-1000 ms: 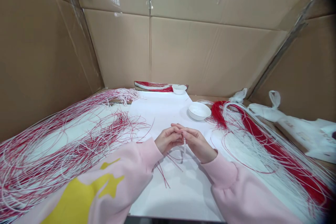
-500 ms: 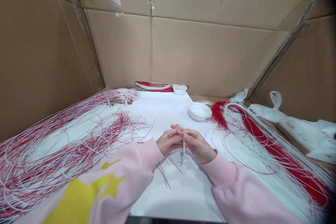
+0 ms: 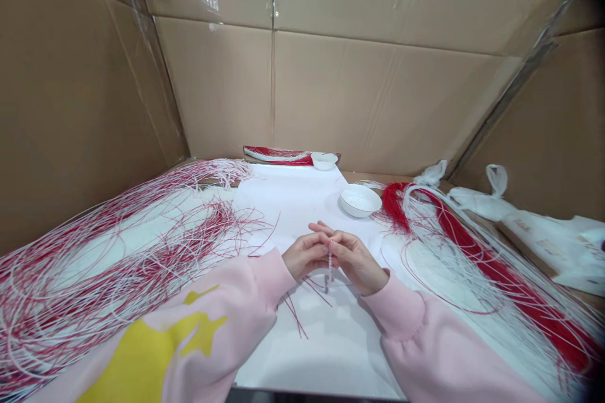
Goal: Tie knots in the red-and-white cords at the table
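Head view, from where I stand: L hand [image 3: 307, 253] and R hand [image 3: 360, 259] meet fingertip to fingertip over the white sheet [image 3: 302, 359], both narrowed to a pinch on a short white cord [image 3: 330, 269], its lower part hanging just below them; prob. held up close so both thumbs reach it; can't tell which hand bears more; thin red ends [image 3: 296, 318] stick out below L hand, held or loose unclear; red-white strands [image 3: 142, 277] lie L, red hank [image 3: 472, 255] R, prob. for elbow room w/ supplies near; nearer bowl [image 3: 360, 201] sits just beyond R hand, presumably for easy reach
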The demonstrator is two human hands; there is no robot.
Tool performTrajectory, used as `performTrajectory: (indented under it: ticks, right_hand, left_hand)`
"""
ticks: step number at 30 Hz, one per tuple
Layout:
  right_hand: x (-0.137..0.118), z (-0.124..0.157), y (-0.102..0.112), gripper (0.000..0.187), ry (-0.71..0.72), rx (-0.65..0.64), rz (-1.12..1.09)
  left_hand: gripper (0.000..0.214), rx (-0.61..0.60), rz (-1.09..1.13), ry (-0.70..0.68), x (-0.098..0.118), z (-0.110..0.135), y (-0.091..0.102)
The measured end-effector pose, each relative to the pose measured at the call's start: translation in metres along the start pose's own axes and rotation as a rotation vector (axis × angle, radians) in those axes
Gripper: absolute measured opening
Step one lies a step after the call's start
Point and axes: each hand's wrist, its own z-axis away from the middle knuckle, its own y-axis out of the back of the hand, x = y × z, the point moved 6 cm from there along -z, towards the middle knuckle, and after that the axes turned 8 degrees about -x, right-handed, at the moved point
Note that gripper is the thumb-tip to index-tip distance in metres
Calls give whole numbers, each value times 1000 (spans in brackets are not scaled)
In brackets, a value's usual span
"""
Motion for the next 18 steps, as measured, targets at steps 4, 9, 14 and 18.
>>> performTrajectory:
  ticks: [4,9,14,18]
  right_hand:
    - [0,0,0,18,14,0,-29]
    - [0,1,0,17,21,8,-59]
    - [-2,0,3,15,67,23,-70]
    - [-4,0,7,15,82,74,-83]
  left_hand:
    - [31,1,-4,8,0,0,0]
    - [32,11,-4,21,-2,0,1]
    - [29,3,-18,15,-2,-1,1]
    - [32,-14,-54,55,-3,-1,1]
